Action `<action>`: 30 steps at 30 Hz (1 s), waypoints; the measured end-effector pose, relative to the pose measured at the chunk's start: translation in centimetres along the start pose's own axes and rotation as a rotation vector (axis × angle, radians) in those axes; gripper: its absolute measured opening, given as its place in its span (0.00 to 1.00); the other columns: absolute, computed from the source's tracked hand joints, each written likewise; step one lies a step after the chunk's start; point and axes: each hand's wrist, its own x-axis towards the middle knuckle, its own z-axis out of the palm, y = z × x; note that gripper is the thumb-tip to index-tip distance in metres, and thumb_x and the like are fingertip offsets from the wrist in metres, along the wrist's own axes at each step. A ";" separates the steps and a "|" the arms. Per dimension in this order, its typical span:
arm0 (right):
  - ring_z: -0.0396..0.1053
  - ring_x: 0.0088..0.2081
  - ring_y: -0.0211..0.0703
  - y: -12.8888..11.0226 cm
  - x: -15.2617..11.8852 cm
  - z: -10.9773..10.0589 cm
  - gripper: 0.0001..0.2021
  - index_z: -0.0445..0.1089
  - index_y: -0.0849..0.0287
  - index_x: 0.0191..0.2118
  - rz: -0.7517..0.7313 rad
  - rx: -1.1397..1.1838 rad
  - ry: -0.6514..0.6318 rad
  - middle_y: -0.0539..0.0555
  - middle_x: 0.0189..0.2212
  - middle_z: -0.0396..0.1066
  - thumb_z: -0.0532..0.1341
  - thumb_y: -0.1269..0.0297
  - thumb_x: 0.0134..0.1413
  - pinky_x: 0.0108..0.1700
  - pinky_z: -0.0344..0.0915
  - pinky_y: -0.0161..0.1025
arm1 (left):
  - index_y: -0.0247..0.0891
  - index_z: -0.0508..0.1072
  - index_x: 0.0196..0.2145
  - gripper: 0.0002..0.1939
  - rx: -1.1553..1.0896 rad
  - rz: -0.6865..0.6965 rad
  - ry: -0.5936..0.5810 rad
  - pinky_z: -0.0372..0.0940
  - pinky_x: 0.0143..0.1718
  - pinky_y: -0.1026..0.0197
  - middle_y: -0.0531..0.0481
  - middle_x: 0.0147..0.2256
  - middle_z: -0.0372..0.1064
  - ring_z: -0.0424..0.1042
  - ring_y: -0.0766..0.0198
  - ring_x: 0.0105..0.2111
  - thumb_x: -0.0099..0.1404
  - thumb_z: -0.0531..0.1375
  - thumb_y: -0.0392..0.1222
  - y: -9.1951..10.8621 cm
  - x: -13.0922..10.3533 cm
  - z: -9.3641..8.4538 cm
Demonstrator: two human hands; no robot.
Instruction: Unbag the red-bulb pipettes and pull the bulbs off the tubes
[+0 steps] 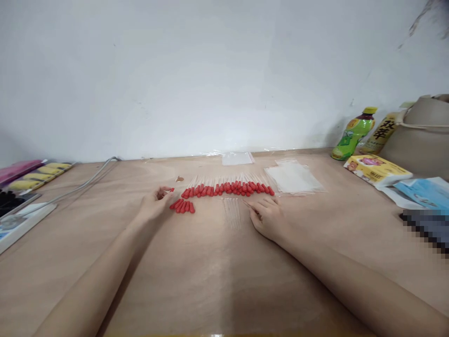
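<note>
My left hand (157,201) pinches a small red piece (171,190) just left of the red-tipped sticks. A long row of these sticks (228,188) lies with red ends toward me and thin pale ends toward the wall. Below the row's left end sits a smaller group of red pieces (183,206). My right hand (265,215) is closed at the fingertips around a thin pale stick (247,203). Beside it, several thin clear sticks (231,213) lie side by side on the brown table (196,281).
Clear bags (294,177) lie right of the row, another bag (237,158) by the wall. Bottles (354,133), a yellow box (377,169) and a beige bag (417,135) stand at right. A cable (87,180), yellow packs (40,176) and a white tray (31,227) are at left.
</note>
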 end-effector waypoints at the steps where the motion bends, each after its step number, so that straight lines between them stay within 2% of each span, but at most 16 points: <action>1: 0.64 0.30 0.41 -0.1 0.0 0.1 0.10 0.72 0.59 0.35 -0.006 -0.008 0.002 0.52 0.22 0.70 0.53 0.70 0.52 0.39 0.52 0.40 | 0.34 0.70 0.37 0.22 -0.022 -0.024 -0.024 0.60 0.26 0.64 0.51 0.26 0.68 0.66 0.65 0.25 0.49 0.58 0.53 -0.2 0.1 -0.1; 5: 0.64 0.29 0.40 -0.6 0.0 0.2 0.10 0.71 0.59 0.36 -0.011 -0.006 -0.023 0.51 0.23 0.70 0.54 0.69 0.52 0.38 0.51 0.40 | 0.35 0.70 0.27 0.21 -0.080 -0.072 -0.108 0.60 0.27 0.65 0.50 0.25 0.70 0.67 0.65 0.25 0.41 0.62 0.55 -0.7 0.2 -0.2; 10: 0.63 0.30 0.39 -1.2 0.1 0.0 0.09 0.71 0.58 0.37 -0.001 0.026 -0.067 0.51 0.23 0.70 0.55 0.64 0.53 0.40 0.50 0.41 | 0.36 0.74 0.26 0.21 -0.028 -0.087 -0.175 0.62 0.30 0.63 0.50 0.27 0.73 0.69 0.62 0.28 0.44 0.60 0.58 -1.2 0.5 -0.3; 18: 0.64 0.31 0.41 -1.5 0.3 -0.2 0.14 0.71 0.58 0.35 -0.019 0.046 -0.108 0.52 0.25 0.71 0.58 0.54 0.50 0.40 0.50 0.41 | 0.36 0.73 0.31 0.23 0.119 0.019 -0.108 0.62 0.32 0.63 0.50 0.28 0.72 0.69 0.61 0.28 0.53 0.52 0.59 -1.4 0.5 0.1; 22: 0.64 0.31 0.41 -1.6 0.4 -0.3 0.14 0.71 0.59 0.35 -0.016 0.056 -0.104 0.52 0.24 0.70 0.57 0.53 0.51 0.40 0.51 0.41 | 0.38 0.72 0.33 0.21 0.277 0.009 0.011 0.62 0.32 0.60 0.48 0.30 0.72 0.69 0.58 0.31 0.55 0.52 0.57 -1.5 0.4 0.5; 26: 0.64 0.29 0.40 -1.6 0.5 -0.5 0.13 0.70 0.59 0.37 -0.010 0.117 -0.094 0.51 0.23 0.70 0.57 0.55 0.52 0.39 0.51 0.40 | 0.41 0.72 0.32 0.18 0.445 0.221 0.117 0.60 0.42 0.56 0.47 0.35 0.68 0.65 0.55 0.41 0.54 0.54 0.57 0.2 -0.3 1.2; 28: 0.64 0.29 0.40 -1.6 0.5 -0.6 0.12 0.69 0.59 0.38 -0.007 0.163 -0.093 0.50 0.23 0.70 0.57 0.57 0.52 0.39 0.51 0.40 | 0.41 0.72 0.31 0.17 0.511 0.298 0.112 0.58 0.45 0.54 0.46 0.35 0.66 0.64 0.54 0.43 0.54 0.54 0.57 1.3 -0.4 1.7; 30: 0.64 0.29 0.40 -1.5 0.4 -0.7 0.12 0.69 0.59 0.39 -0.003 0.200 -0.097 0.50 0.23 0.71 0.57 0.58 0.51 0.40 0.51 0.41 | 0.41 0.71 0.31 0.18 0.553 0.297 0.083 0.58 0.45 0.53 0.46 0.36 0.65 0.63 0.53 0.43 0.54 0.54 0.57 2.0 -0.3 2.2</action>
